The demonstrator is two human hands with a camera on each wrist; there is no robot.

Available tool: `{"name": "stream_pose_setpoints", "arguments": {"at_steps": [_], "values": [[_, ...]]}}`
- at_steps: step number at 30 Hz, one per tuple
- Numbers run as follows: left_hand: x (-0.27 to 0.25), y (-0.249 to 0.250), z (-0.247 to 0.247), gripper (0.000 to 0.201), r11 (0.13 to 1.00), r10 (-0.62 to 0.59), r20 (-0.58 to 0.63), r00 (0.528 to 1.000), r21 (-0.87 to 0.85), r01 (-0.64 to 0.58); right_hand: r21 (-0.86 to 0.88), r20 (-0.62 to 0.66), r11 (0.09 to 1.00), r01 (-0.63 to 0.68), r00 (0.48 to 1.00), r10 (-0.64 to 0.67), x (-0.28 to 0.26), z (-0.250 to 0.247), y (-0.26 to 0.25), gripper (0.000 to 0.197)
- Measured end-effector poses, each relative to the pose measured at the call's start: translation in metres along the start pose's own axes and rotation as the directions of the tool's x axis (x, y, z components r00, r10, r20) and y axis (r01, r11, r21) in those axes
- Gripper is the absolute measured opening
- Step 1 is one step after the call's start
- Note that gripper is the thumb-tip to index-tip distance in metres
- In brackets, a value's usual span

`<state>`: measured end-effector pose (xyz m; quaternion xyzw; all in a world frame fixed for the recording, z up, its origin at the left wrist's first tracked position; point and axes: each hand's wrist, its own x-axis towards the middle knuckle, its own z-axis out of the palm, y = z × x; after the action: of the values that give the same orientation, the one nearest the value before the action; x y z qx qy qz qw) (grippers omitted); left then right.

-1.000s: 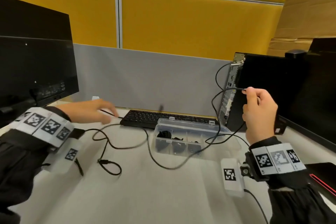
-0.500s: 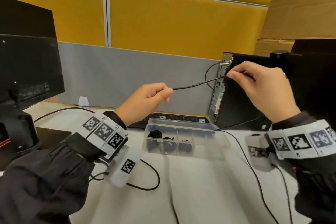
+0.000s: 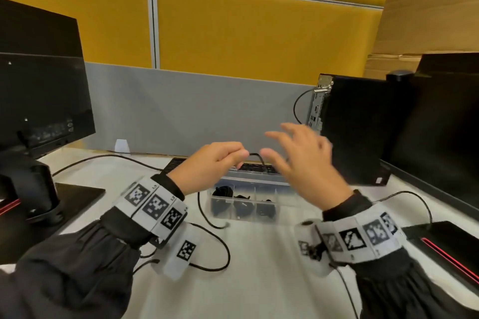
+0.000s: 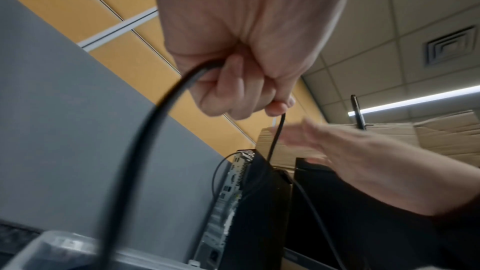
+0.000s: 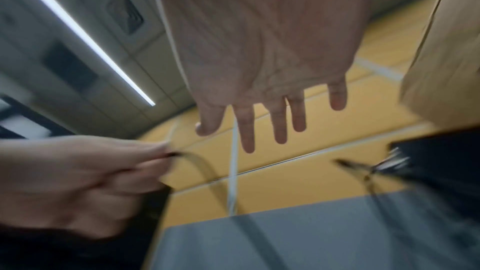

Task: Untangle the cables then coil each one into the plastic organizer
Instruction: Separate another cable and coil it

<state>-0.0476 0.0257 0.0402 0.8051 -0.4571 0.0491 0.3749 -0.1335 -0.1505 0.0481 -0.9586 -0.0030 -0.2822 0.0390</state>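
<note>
Black cable (image 3: 255, 156): my right hand (image 3: 305, 163) just let go, fingers spread; left hand (image 3: 215, 166) has dropped over the plastic organizer (image 3: 248, 186) below, ready to start coiling.
Left wrist: fingers (image 4: 233, 91) clamped on the cable, both runs hanging down.
Right wrist: blurred, fingers (image 5: 279, 120) apart, empty.
Obstacles: keyboard (image 3: 261, 167) just behind the fingers, PC tower (image 3: 357, 132) right; three organizer bays already hold cables.

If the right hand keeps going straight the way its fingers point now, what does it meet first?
Probably the black cable pinched in the left hand: the open right hand points its fingers up and left, close beside that loop. Past it stands the grey partition. Depth is unclear.
</note>
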Motion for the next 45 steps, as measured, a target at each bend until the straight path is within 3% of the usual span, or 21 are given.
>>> {"name": "stream_pose_setpoints", "arguments": {"at_steps": [2, 4, 5, 10, 14, 17, 19, 22, 24, 25, 27, 29, 32, 34, 35, 37, 39, 41, 43, 45], "values": [[0.0, 0.003, 0.003, 0.033, 0.996, 0.031, -0.002, 1.0, -0.086, -0.031, 0.263, 0.089, 0.959, 0.107, 0.987, -0.135, -0.004, 0.008, -0.022, 0.042], [-0.003, 0.005, 0.002, 0.033, 0.989, 0.039, -0.006, 0.999, -0.14, -0.04, 0.53, 0.117, 0.845, 0.069, 0.981, -0.154, -0.005, 0.012, -0.027, 0.023], [-0.005, 0.004, 0.0, 0.033, 0.988, 0.04, -0.004, 0.999, -0.149, -0.04, 0.588, 0.087, 0.805, 0.072, 0.985, -0.152, -0.004, 0.014, -0.025, 0.026], [-0.024, -0.016, -0.008, 0.035, 0.994, -0.044, 0.039, 0.998, -0.098, 0.048, 0.402, -0.098, 0.909, 0.11, 0.992, -0.077, -0.002, 0.001, 0.016, 0.034], [-0.036, -0.033, -0.015, 0.035, 0.951, -0.146, 0.042, 0.988, -0.271, 0.152, 0.087, -0.18, 0.99, -0.114, 0.975, 0.128, -0.004, -0.016, 0.06, 0.034], [-0.035, -0.038, -0.007, 0.036, 0.929, -0.167, -0.013, 0.986, -0.338, 0.153, -0.13, -0.084, 0.951, -0.28, 0.959, 0.271, -0.005, -0.007, 0.065, 0.039], [-0.032, -0.038, -0.001, 0.036, 0.881, -0.183, -0.053, 0.982, -0.452, 0.14, -0.163, -0.003, 0.961, -0.224, 0.974, 0.227, -0.005, -0.001, 0.049, 0.044], [-0.029, -0.032, 0.009, 0.037, 0.792, -0.179, -0.069, 0.981, -0.602, 0.102, 0.023, 0.167, 0.999, -0.04, 0.985, 0.035, -0.002, 0.002, 0.005, 0.06], [-0.025, -0.023, 0.012, 0.03, 0.69, -0.172, -0.074, 0.982, -0.721, 0.067, 0.198, 0.234, 0.976, 0.087, 0.963, -0.134, 0.003, 0.007, -0.019, 0.042], [-0.022, -0.019, 0.01, 0.029, 0.622, -0.167, -0.079, 0.983, -0.782, 0.043, 0.356, 0.226, 0.929, 0.096, 0.956, -0.186, 0.008, 0.009, -0.025, 0.031], [-0.015, -0.012, 0.002, 0.027, 0.49, -0.137, -0.089, 0.987, -0.872, -0.011, 0.637, 0.154, 0.77, 0.039, 0.972, -0.177, 0.017, 0.009, -0.027, 0.028], [-0.01, -0.007, -0.01, 0.026, 0.364, -0.075, -0.101, 0.992, -0.929, -0.067, 0.763, 0.089, 0.646, -0.005, 0.991, -0.098, 0.023, 0.007, -0.021, 0.029], [-0.007, -0.003, -0.023, 0.029, 0.198, -0.057, -0.108, 0.993, -0.976, -0.094, 0.922, 0.046, 0.386, -0.043, 0.999, 0.001, 0.021, 0.008, -0.009, 0.027], [-0.006, -0.003, -0.023, 0.031, 0.167, -0.101, -0.11, 0.989, -0.982, -0.092, 0.944, 0.017, 0.325, -0.051, 0.994, 0.107, 0.022, 0.016, -0.002, 0.024], [-0.006, -0.004, -0.02, 0.031, 0.184, -0.125, -0.111, 0.986, -0.979, -0.087, 0.93, 0.0, 0.362, -0.06, 0.987, 0.163, 0.024, 0.022, 0.001, 0.022], [-0.005, -0.005, -0.012, 0.032, 0.224, -0.171, -0.111, 0.979, -0.972, -0.071, 0.833, -0.055, 0.55, -0.062, 0.98, 0.193, 0.027, 0.038, 0.005, 0.019], [-0.003, -0.006, -0.006, 0.033, 0.192, -0.176, -0.123, 0.977, -0.977, -0.089, 0.65, -0.031, 0.759, -0.027, 0.998, 0.063, 0.028, 0.052, 0.002, 0.019], [-0.001, -0.011, -0.003, 0.032, 0.158, -0.158, -0.184, 0.97, -0.975, -0.159, 0.519, 0.125, 0.855, 0.018, 0.987, -0.097, 0.024, 0.06, -0.008, 0.021], [0.0, -0.017, -0.003, 0.031, 0.249, -0.174, -0.263, 0.949, -0.944, -0.216, 0.45, 0.241, 0.887, 0.099, 0.944, -0.227, 0.017, 0.06, -0.021, 0.024], [0.001, -0.025, -0.001, 0.028, 0.438, -0.193, -0.332, 0.923, -0.871, -0.221, 0.405, 0.278, 0.896, 0.179, 0.91, -0.308, 0.009, 0.054, -0.035, 0.024]]}}
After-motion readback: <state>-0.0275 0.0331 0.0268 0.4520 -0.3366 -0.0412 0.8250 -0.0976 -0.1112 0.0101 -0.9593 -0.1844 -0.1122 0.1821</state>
